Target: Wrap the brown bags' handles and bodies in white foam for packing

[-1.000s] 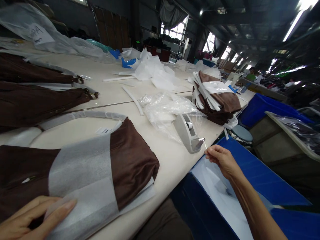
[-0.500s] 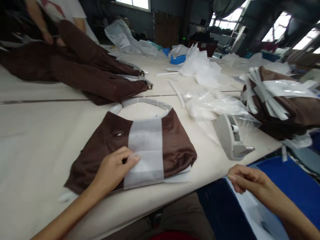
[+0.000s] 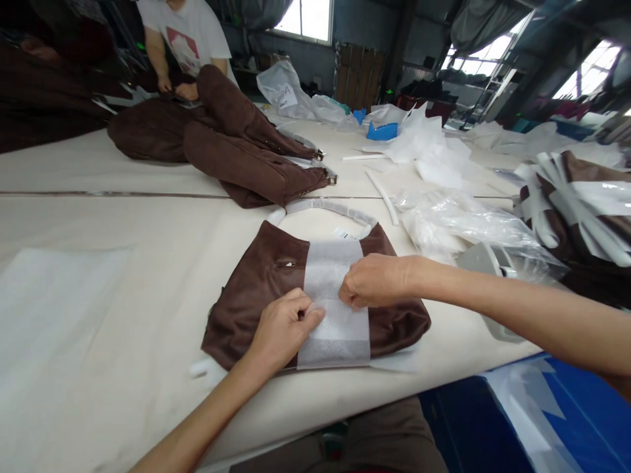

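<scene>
A brown handbag (image 3: 256, 282) lies flat on the table in front of me, its wrapped handle (image 3: 328, 207) arching away at the back. Around its middle runs a band of white tissue paper (image 3: 335, 348). My left hand (image 3: 283, 328) rests on the bag at the band's left edge, fingers curled and thumb pressed on the paper. Over the band's right half, my right hand (image 3: 377, 281) is closed with its fingertips down on the paper. Whatever may be in its fingers is hidden. Behind my right forearm sits a grey tape dispenser (image 3: 484, 260), partly covered.
More brown bags (image 3: 246, 154) lie at the back left, near a co-worker's hands (image 3: 177, 89). Crumpled clear plastic (image 3: 453, 217) and white paper (image 3: 431, 141) spread at the back right. Wrapped bags are piled (image 3: 582, 203) at far right. A blue bin (image 3: 582, 407) stands below the table edge.
My right hand has moved left from beside the tape dispenser onto the tissue band. My left hand stays at the band's left edge. The view has shifted left.
</scene>
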`<state>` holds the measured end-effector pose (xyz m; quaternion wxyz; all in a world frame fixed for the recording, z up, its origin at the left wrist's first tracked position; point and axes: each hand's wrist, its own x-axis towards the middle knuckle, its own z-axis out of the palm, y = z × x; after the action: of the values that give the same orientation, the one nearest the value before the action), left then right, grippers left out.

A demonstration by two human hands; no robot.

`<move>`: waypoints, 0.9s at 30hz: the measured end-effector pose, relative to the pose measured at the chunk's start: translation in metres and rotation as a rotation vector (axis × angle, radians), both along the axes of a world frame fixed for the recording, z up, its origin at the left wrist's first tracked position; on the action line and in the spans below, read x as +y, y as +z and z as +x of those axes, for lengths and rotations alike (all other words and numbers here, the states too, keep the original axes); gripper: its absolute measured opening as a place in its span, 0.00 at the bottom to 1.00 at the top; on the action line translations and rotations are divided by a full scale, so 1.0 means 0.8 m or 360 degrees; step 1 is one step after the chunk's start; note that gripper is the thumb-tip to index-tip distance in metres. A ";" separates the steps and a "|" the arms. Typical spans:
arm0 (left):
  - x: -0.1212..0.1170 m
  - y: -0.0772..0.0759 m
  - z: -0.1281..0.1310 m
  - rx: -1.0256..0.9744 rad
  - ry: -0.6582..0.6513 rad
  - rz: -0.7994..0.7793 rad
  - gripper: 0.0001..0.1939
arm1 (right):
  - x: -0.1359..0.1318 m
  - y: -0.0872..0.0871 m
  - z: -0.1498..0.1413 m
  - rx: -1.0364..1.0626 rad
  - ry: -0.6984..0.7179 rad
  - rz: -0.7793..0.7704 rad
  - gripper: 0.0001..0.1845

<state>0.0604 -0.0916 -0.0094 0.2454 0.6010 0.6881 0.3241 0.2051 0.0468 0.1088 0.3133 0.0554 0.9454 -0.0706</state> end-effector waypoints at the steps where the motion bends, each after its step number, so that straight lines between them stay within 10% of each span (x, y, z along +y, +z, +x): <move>1: 0.000 0.000 0.000 -0.0010 0.0011 -0.0007 0.19 | 0.001 -0.001 -0.009 -0.0050 0.0040 0.0051 0.07; 9: 0.000 -0.001 0.001 -0.0039 0.0022 -0.0055 0.20 | 0.015 -0.025 -0.040 -0.0181 0.0129 0.0195 0.11; 17: 0.000 0.000 0.000 -0.0036 0.0054 -0.0052 0.20 | 0.029 -0.026 0.034 0.0784 -0.0630 0.0660 0.19; 22: 0.002 -0.001 0.001 -0.0016 0.0010 -0.0005 0.20 | -0.071 -0.095 0.083 0.1348 -0.0164 0.0370 0.32; 27: 0.005 0.008 -0.002 0.0004 -0.0005 0.0017 0.20 | -0.085 -0.152 0.083 0.1270 -0.0227 0.0267 0.44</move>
<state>0.0590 -0.0877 -0.0033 0.2418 0.6039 0.6857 0.3265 0.2719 -0.0211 -0.0125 -0.0890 0.1146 0.9889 -0.0307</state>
